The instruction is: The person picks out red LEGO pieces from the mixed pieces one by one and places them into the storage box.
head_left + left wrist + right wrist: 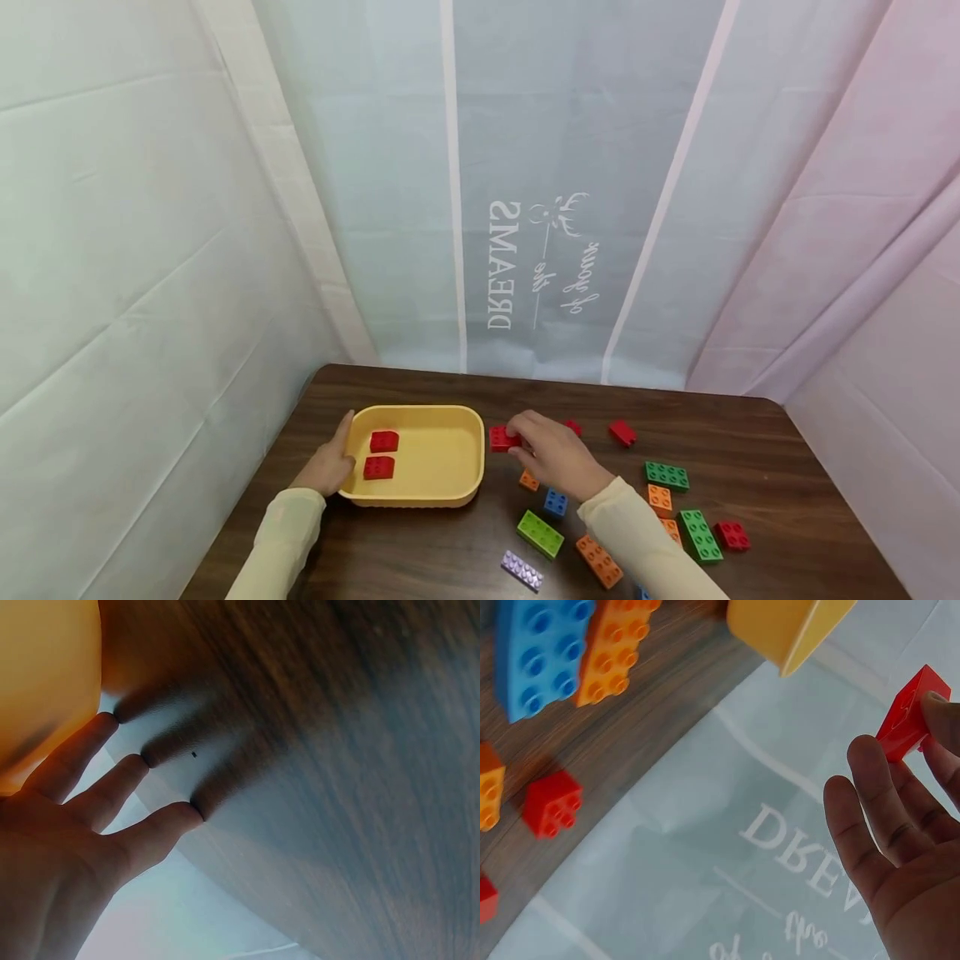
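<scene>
My right hand [562, 458] pinches a red toy building brick [500, 439] between thumb and fingers, just right of a shallow yellow tray [408, 502]. In the right wrist view the same brick [906, 716] is held up at the fingertips, the other fingers partly extended. My left hand [327, 467] rests at the tray's left side, its thumb over the rim. The left wrist view has three straight fingers [105, 791] with tips at the dark tabletop, beside the tray's wall. Inside the tray lie two red bricks, one [384, 442] behind the other [378, 468].
Loose bricks lie right of the tray: a lime one [540, 534], a purple one [521, 571], a blue one [556, 502], a green one [667, 476], a red one [622, 432] and several more. A printed curtain [540, 167] hangs behind the wooden table [420, 558].
</scene>
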Tool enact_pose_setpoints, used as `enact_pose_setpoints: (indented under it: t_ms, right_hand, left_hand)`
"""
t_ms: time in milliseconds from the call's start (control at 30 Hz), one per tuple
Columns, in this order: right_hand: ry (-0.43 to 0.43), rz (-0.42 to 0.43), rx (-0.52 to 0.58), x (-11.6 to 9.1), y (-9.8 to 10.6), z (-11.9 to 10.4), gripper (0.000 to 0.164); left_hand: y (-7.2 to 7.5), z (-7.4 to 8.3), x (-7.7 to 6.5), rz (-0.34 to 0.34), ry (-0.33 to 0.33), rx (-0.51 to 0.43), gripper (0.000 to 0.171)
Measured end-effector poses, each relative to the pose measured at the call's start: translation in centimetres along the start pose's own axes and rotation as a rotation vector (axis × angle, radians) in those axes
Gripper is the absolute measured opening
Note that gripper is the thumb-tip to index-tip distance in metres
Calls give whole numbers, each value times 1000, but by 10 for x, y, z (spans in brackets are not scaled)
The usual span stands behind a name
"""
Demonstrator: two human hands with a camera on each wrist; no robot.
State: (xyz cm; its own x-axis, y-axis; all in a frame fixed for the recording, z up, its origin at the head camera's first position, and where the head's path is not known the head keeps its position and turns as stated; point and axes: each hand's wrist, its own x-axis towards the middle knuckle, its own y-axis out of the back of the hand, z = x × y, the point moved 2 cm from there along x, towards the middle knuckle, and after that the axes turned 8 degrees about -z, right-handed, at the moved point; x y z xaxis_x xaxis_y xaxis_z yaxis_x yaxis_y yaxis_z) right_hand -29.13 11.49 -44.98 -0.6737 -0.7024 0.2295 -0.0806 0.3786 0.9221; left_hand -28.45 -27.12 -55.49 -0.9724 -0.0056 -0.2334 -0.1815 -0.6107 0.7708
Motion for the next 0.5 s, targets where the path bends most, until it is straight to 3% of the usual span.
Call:
enact_pose_setpoints:
  t_ms: [300,500]
  right_hand:
    - [72,-16,15,32,-22,-16,23]
    - [127,-33,16,46,-37,-25,20]
  left_hand:
    - [3,-3,-1,20,-5,16,81]
    - [-2,2,2,22,3,13,82]
